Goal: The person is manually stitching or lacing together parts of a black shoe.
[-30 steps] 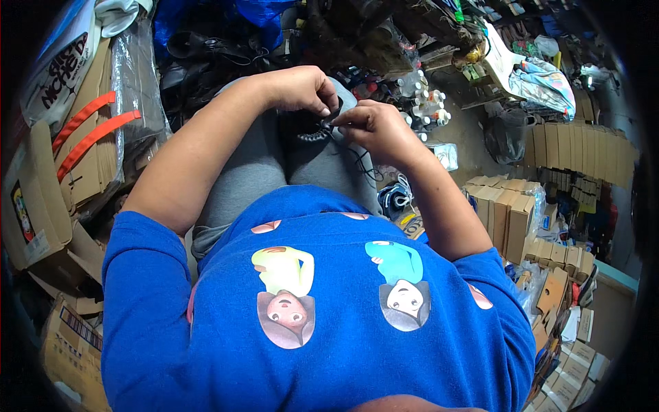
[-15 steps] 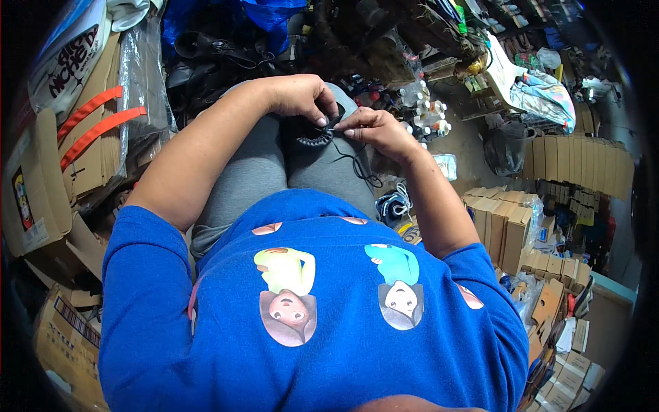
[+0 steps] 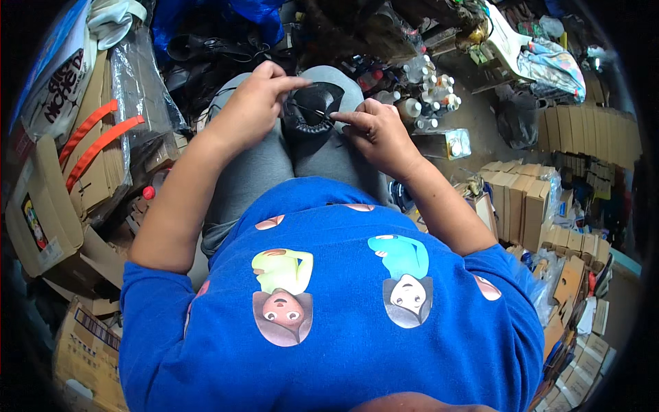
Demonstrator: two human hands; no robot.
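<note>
A black piece (image 3: 326, 96) with a ridged, gathered edge, which looks like a shoe upper, rests on my grey-clad thighs. Dark thread (image 3: 307, 108) runs across its opening between my hands. My left hand (image 3: 257, 99), to the left of the piece, is closed on the thread with its index finger pointing right. On the other side, my right hand (image 3: 381, 134) is closed too, its thumb and index finger pinching the thread at the gathered edge. The fingertips of both hands are small and partly hidden.
Black shoe-like pieces (image 3: 199, 48) are heaped beyond my knees, beside a blue plastic bag (image 3: 257, 17). Several bottles (image 3: 429, 89) stand right of my knees. Cardboard boxes (image 3: 522, 206) are stacked at the right, with an open carton (image 3: 41, 213) at the left.
My hands have moved apart, the left one to the left with its index finger now extended. The black piece shows more of its inside, and thread is stretched across it.
</note>
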